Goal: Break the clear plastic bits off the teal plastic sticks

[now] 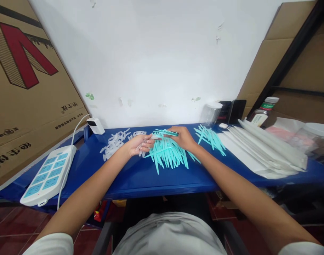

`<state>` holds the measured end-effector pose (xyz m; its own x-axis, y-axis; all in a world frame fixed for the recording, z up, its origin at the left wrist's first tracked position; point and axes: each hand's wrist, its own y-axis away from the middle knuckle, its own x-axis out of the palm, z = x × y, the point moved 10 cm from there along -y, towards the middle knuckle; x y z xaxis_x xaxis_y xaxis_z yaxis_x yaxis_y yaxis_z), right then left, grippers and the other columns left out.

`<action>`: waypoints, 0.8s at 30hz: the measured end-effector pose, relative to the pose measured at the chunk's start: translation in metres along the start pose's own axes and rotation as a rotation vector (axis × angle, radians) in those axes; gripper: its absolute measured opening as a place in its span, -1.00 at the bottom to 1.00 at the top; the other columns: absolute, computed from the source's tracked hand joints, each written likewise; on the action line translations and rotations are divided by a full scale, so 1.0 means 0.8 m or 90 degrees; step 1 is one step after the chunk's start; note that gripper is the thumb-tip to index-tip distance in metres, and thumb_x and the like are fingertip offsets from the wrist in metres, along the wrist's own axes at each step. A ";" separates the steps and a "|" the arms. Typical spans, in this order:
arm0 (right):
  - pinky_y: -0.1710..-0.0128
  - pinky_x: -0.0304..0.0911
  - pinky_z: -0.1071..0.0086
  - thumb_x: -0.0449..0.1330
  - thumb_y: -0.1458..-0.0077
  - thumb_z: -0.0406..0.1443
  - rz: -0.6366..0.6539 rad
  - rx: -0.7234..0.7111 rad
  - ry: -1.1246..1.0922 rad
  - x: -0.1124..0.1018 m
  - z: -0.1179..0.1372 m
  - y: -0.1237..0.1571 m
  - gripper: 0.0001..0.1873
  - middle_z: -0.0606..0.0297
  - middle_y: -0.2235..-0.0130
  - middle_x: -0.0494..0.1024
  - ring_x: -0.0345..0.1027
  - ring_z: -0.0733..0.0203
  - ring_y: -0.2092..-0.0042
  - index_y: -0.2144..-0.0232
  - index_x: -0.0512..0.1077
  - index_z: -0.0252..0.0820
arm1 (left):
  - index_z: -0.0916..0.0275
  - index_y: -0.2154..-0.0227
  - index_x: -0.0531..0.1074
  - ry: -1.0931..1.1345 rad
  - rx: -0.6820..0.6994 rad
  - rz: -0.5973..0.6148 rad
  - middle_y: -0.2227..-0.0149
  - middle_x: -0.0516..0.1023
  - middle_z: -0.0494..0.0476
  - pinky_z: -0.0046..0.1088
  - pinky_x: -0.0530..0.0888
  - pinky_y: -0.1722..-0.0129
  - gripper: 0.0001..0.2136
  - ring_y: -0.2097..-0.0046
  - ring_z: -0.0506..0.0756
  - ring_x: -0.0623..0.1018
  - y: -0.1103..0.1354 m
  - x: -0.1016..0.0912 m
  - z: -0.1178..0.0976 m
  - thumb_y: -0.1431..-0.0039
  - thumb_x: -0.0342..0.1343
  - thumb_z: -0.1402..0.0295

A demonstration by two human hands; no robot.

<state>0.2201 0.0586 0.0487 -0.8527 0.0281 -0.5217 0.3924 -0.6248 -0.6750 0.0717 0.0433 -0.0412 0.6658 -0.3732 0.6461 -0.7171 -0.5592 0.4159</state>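
My left hand [142, 144] is closed around several small clear plastic sleeves, above the middle of the blue table [119, 177]. In my right hand [185, 137] is a bunch of slim teal plastic sticks [165, 132], their ends pointing left toward the left fingertips. The two hands almost meet; I cannot tell whether a stick touches a sleeve. Beneath them spreads a large pile of teal sticks [168, 154]. A smaller group of teal sticks [210, 139] lies right of my right hand. Loose translucent sleeves [115, 142] are heaped left of my left hand, partly hidden by it.
At left are a power strip [49, 173], a white device [96, 126] with a cable, and a large cardboard box [31, 88]. White packets [268, 148] lie at right, near a clear jar [211, 113], dark phones [236, 111] and a bottle [264, 111]. A white wall stands behind.
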 end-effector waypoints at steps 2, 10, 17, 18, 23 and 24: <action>0.23 0.29 0.30 0.29 -0.21 0.01 0.001 0.043 -0.036 0.000 -0.007 0.000 -0.62 0.22 0.29 0.67 0.51 0.05 0.25 0.28 0.67 -0.17 | 0.22 0.43 0.21 -0.017 0.028 0.020 0.58 0.11 -0.09 -0.66 0.09 0.80 -0.72 0.68 -0.09 0.09 0.000 0.001 -0.005 -0.46 -0.10 0.29; 0.34 0.12 0.37 0.29 -0.17 0.07 0.016 0.078 -0.059 0.009 -0.002 0.003 -0.53 0.30 0.44 0.54 0.35 0.19 0.36 0.44 0.60 -0.24 | 0.24 0.50 0.21 -0.155 0.039 0.021 0.61 0.09 -0.09 -0.70 0.08 0.79 -0.60 0.67 -0.13 0.01 0.000 0.006 -0.001 -0.45 -0.06 0.16; 0.32 0.13 0.37 0.28 -0.16 0.09 0.022 0.106 -0.087 0.012 -0.003 0.005 -0.51 0.30 0.42 0.52 0.33 0.18 0.34 0.39 0.60 -0.26 | 0.26 0.55 0.21 -0.201 0.073 0.029 0.62 0.09 -0.10 -0.72 0.11 0.78 -0.54 0.66 -0.15 -0.01 0.002 0.016 -0.005 -0.42 -0.01 0.08; 0.33 0.12 0.37 0.28 -0.16 0.09 0.023 0.111 -0.084 0.012 -0.004 0.005 -0.50 0.31 0.43 0.50 0.32 0.19 0.35 0.39 0.60 -0.26 | 0.26 0.55 0.21 -0.208 0.074 0.025 0.62 0.08 -0.10 -0.72 0.10 0.78 -0.53 0.66 -0.15 -0.01 0.002 0.016 -0.005 -0.42 -0.02 0.07; 0.34 0.12 0.37 0.26 -0.16 0.11 0.036 0.150 -0.049 0.009 -0.023 0.001 -0.45 0.35 0.50 0.43 0.32 0.18 0.40 0.47 0.56 -0.28 | 0.24 0.57 0.18 -0.245 0.141 -0.041 0.64 0.06 -0.11 -0.70 0.08 0.77 -0.51 0.67 -0.14 0.00 -0.001 0.009 -0.015 -0.43 -0.05 0.05; 0.34 0.13 0.37 0.25 -0.17 0.11 0.033 0.158 -0.036 0.006 -0.028 0.001 -0.44 0.34 0.52 0.43 0.34 0.17 0.40 0.49 0.55 -0.29 | 0.25 0.57 0.18 -0.251 0.172 -0.058 0.63 0.07 -0.11 -0.70 0.07 0.77 -0.52 0.67 -0.14 0.01 0.000 0.008 -0.021 -0.42 -0.01 0.06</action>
<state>0.2241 0.0759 0.0343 -0.8541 -0.0490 -0.5177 0.3459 -0.7969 -0.4953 0.0725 0.0534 -0.0268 0.7880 -0.5365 0.3020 -0.6081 -0.7551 0.2453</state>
